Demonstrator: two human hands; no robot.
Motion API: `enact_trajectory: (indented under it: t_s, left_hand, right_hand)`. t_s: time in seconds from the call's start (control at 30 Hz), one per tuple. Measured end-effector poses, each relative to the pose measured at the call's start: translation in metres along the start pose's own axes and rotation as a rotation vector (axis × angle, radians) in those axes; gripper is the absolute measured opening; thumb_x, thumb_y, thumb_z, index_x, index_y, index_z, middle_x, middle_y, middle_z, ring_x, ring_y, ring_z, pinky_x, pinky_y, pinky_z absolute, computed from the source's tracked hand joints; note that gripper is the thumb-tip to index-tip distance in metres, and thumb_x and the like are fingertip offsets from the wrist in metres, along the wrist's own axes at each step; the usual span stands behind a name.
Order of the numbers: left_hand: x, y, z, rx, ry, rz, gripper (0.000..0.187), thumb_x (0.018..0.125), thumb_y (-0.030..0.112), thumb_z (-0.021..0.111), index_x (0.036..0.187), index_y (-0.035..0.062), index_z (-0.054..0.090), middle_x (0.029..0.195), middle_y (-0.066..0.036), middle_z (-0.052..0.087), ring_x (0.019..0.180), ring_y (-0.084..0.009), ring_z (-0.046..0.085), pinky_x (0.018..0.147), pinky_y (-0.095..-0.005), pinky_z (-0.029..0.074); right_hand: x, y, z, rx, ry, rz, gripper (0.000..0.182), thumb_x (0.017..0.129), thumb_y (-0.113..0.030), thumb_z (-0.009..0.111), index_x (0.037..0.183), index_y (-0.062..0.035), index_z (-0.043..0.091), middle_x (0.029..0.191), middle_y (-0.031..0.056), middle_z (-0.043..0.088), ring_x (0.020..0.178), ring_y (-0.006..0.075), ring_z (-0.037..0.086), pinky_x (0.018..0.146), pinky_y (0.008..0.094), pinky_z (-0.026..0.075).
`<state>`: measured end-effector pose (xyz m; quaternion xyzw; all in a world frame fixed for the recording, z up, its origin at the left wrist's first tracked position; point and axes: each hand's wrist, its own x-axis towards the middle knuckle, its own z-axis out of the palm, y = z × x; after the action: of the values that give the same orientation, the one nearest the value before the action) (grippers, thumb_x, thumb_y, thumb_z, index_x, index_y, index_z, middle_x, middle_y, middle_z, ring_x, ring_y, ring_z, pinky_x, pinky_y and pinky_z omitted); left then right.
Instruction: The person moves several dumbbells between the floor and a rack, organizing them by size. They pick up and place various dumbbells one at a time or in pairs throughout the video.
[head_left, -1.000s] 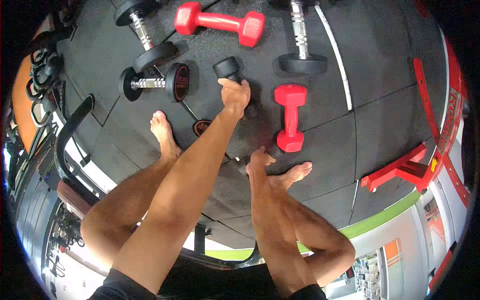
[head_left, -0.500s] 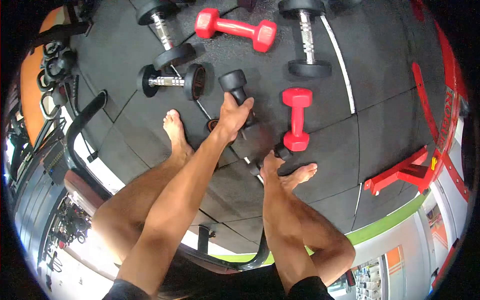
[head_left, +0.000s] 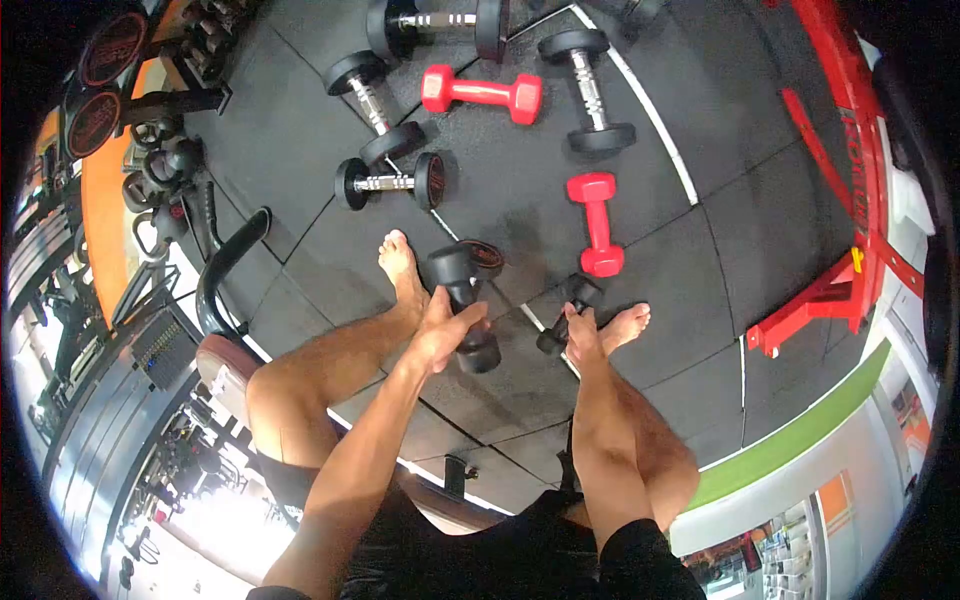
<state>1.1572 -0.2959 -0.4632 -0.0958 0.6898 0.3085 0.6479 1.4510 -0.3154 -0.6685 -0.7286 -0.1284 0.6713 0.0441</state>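
Observation:
My left hand point(head_left: 447, 328) is wrapped round the handle of a black dumbbell point(head_left: 453, 266), whose two heads show above and below the fingers. My right hand point(head_left: 583, 335) grips a smaller black dumbbell point(head_left: 583, 291) between my bare feet, nearer the right foot point(head_left: 626, 327). Just beyond the right hand lies a red dumbbell point(head_left: 598, 225) on the dark floor. A second red dumbbell point(head_left: 481, 92) rests farther away. Beyond my left foot point(head_left: 397, 258) is a short black dumbbell with a chrome handle point(head_left: 384, 183).
More chrome-handled dumbbells point(head_left: 372, 107) point(head_left: 590, 92) lie on the floor farther out. Kettlebells point(head_left: 172, 163) stand at the left, near a curved black bar point(head_left: 228, 265). A red metal frame point(head_left: 815, 318) is at the right. I sit on a bench.
The view has shifted. My left hand has drawn its dumbbell back towards my body, and the dumbbell in my right hand now shows more fully.

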Motion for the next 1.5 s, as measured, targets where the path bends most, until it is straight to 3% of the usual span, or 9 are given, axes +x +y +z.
enact_trajectory:
  t_s: [0.23, 0.43, 0.57, 0.67, 0.77, 0.9, 1.13, 1.23, 1.5]
  left_hand:
    - [-0.116, 0.021, 0.002, -0.118, -0.080, -0.090, 0.027, 0.084, 0.002, 0.062, 0.105, 0.0030, 0.045, 0.082, -0.009, 0.060, 0.071, -0.0205, 0.062, 0.070, -0.0382, 0.053]
    - [-0.215, 0.055, 0.009, -0.229, -0.171, 0.006, 0.024, 0.082, 0.007, 0.071, 0.091, 0.0064, 0.049, 0.067, -0.005, 0.056, 0.054, -0.0172, 0.057, 0.049, -0.0329, 0.050]
    - [-0.296, 0.093, 0.006, -0.361, -0.220, 0.011, 0.028, 0.084, 0.018, 0.075, 0.084, 0.0087, 0.049, 0.056, -0.004, 0.052, 0.044, -0.0172, 0.054, 0.045, -0.0331, 0.047]
    - [-0.353, 0.121, -0.002, -0.409, -0.328, 0.053, 0.027, 0.086, 0.015, 0.070, 0.088, 0.0080, 0.044, 0.055, -0.004, 0.047, 0.043, -0.0198, 0.049, 0.045, -0.0356, 0.044]
    - [-0.399, 0.141, -0.013, -0.486, -0.440, 0.087, 0.020, 0.087, 0.012, 0.065, 0.093, 0.0108, 0.046, 0.055, -0.005, 0.046, 0.042, -0.0189, 0.046, 0.045, -0.0368, 0.043]
    - [-0.464, 0.166, -0.040, -0.586, -0.643, 0.120, 0.018, 0.086, 0.011, 0.064, 0.092, 0.0109, 0.048, 0.055, -0.006, 0.047, 0.043, -0.0188, 0.047, 0.045, -0.0359, 0.042]
    - [-0.577, 0.184, -0.088, -0.579, -0.594, 0.416, 0.010, 0.089, 0.015, 0.060, 0.088, 0.0086, 0.052, 0.054, -0.007, 0.046, 0.041, -0.0207, 0.046, 0.043, -0.0385, 0.043]
    - [-0.612, 0.186, -0.099, -0.627, -0.631, 0.510, 0.015, 0.088, 0.015, 0.060, 0.082, 0.0080, 0.049, 0.053, -0.008, 0.046, 0.039, -0.0211, 0.046, 0.041, -0.0385, 0.043]
    - [-0.688, 0.186, -0.079, -0.591, -0.753, 0.835, 0.021, 0.084, 0.014, 0.063, 0.078, 0.0072, 0.045, 0.053, -0.008, 0.045, 0.039, -0.0199, 0.045, 0.041, -0.0364, 0.042]
  right_hand:
    - [-0.083, -0.033, -0.009, 0.168, -0.159, 0.101, 0.018, 0.094, -0.019, 0.061, 0.103, -0.0084, 0.049, 0.085, 0.0048, 0.056, 0.074, 0.0196, 0.058, 0.066, 0.0367, 0.050]
    - [-0.252, -0.117, 0.013, 0.320, -0.352, 0.040, 0.020, 0.088, -0.022, 0.064, 0.097, -0.0124, 0.049, 0.077, 0.0033, 0.054, 0.067, 0.0211, 0.058, 0.059, 0.0412, 0.050]
    - [-0.370, -0.172, 0.018, 0.288, -0.362, -0.011, 0.022, 0.086, -0.017, 0.070, 0.094, -0.0098, 0.050, 0.067, 0.0036, 0.051, 0.055, 0.0189, 0.054, 0.052, 0.0358, 0.049]
    - [-0.462, -0.212, 0.016, 0.201, -0.418, -0.032, 0.020, 0.091, -0.026, 0.063, 0.089, -0.0104, 0.051, 0.064, 0.0012, 0.047, 0.052, 0.0151, 0.051, 0.051, 0.0334, 0.047]
    - [-0.532, -0.244, 0.010, 0.144, -0.498, -0.089, 0.028, 0.092, -0.030, 0.061, 0.088, -0.0026, 0.053, 0.057, 0.0042, 0.048, 0.045, 0.0164, 0.050, 0.046, 0.0336, 0.046]
    - [-0.621, -0.281, 0.006, 0.174, -0.651, -0.108, 0.027, 0.092, -0.028, 0.061, 0.083, -0.0059, 0.049, 0.057, 0.0087, 0.049, 0.045, 0.0214, 0.050, 0.045, 0.0373, 0.044]
    - [-0.751, -0.336, -0.004, 0.238, -1.065, -0.056, 0.038, 0.092, -0.045, 0.051, 0.081, -0.0088, 0.049, 0.057, 0.0099, 0.049, 0.048, 0.0255, 0.052, 0.053, 0.0440, 0.047]
    - [-0.791, -0.347, -0.007, 0.248, -1.285, -0.135, 0.039, 0.093, -0.044, 0.049, 0.079, -0.0081, 0.046, 0.056, 0.0101, 0.048, 0.048, 0.0259, 0.053, 0.054, 0.0453, 0.049]
    - [-0.853, -0.355, 0.009, -0.040, -1.620, -0.614, 0.030, 0.088, -0.029, 0.066, 0.081, -0.0060, 0.049, 0.059, 0.0099, 0.048, 0.052, 0.0232, 0.052, 0.053, 0.0380, 0.045]
